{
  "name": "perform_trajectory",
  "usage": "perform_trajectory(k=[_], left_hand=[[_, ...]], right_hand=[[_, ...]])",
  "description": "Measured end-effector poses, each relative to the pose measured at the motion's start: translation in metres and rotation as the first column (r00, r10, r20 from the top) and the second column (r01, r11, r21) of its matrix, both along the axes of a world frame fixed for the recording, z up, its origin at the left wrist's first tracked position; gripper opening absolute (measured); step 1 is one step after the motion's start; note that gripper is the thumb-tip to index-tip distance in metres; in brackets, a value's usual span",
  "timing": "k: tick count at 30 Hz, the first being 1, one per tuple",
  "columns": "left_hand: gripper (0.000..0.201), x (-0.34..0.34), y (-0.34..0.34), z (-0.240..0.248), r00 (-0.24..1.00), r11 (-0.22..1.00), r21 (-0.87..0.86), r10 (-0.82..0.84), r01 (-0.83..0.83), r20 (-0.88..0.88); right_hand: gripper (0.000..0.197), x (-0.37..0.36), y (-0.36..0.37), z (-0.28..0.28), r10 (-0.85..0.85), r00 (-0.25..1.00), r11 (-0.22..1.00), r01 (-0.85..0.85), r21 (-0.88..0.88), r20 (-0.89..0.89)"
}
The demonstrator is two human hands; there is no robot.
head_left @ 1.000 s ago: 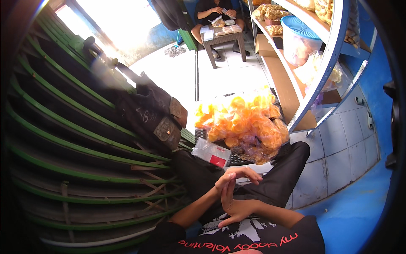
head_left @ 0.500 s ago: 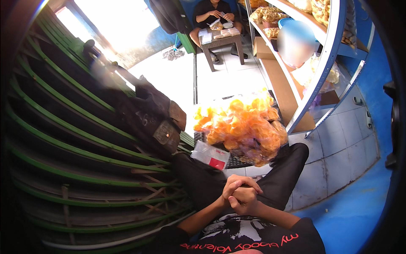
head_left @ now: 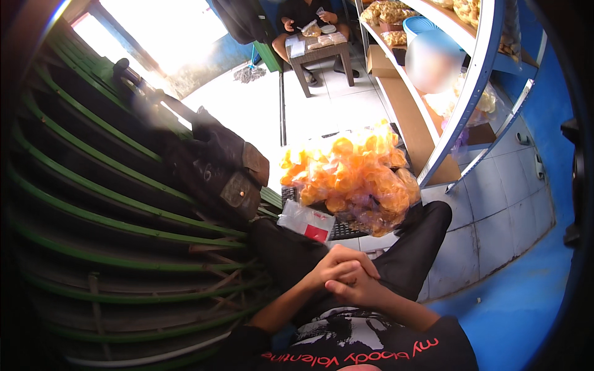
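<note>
My left hand (head_left: 341, 262) and my right hand (head_left: 357, 289) are clasped together over my lap, the fingers closed around each other. Nothing else shows in them, though the palms are hidden. Just beyond my knees, a large clear plastic bag of orange chips (head_left: 346, 170) lies on a low dark woven table (head_left: 289, 193). At the table's near left corner is a flat clear plastic packet with a red patch (head_left: 305, 220), close to my left knee. Neither hand touches the bag or the packet.
A green slatted metal gate (head_left: 124, 232) with a dark bag (head_left: 229, 161) runs along my left. To the right stands a shelf (head_left: 473, 102) with bagged snacks. Farther off, a person (head_left: 307, 15) handles a small bag at a low table (head_left: 318, 55). A mop (head_left: 249, 73) stands behind.
My clasped hands have shifted slightly, with the fingers lying flatter over each other. The view has tilted a little. The far person's hands have moved apart.
</note>
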State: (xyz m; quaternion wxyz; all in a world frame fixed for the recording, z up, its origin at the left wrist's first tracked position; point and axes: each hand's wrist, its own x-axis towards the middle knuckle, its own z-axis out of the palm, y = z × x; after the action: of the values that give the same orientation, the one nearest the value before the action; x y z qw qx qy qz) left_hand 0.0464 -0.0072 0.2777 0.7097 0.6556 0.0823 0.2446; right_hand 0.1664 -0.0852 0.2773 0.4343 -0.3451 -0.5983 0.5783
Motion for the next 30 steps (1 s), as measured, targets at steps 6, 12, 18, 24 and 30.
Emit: perform_trajectory(k=[6,12,18,24,30], left_hand=[[0.047,-0.002,-0.015,-0.003,0.999,0.999,0.027,0.047,-0.046,-0.016],[0.051,0.017,-0.043,-0.005,0.835,0.889,0.003,0.428,-0.458,0.346],[0.056,0.031,-0.048,0.011,0.764,0.853,-0.044,0.488,-0.52,0.423],[0.044,0.038,-0.056,0.015,0.571,0.604,0.191,0.534,-0.773,0.624],[0.04,0.047,-0.06,0.011,0.466,0.346,0.312,0.647,-0.885,0.604]], right_hand=[[0.049,-0.001,-0.007,-0.028,0.254,0.955,0.967,-0.256,-0.01,0.15],[0.055,-0.023,-0.024,-0.046,-0.132,0.979,0.971,0.097,0.219,0.153],[0.046,-0.005,-0.023,-0.013,0.172,0.985,0.984,-0.173,-0.04,-0.032],[0.042,-0.032,-0.005,0.015,-0.117,0.916,0.872,0.279,0.403,-0.383],[0.032,-0.024,-0.013,-0.007,-0.252,0.861,0.859,0.409,0.308,-0.441]])
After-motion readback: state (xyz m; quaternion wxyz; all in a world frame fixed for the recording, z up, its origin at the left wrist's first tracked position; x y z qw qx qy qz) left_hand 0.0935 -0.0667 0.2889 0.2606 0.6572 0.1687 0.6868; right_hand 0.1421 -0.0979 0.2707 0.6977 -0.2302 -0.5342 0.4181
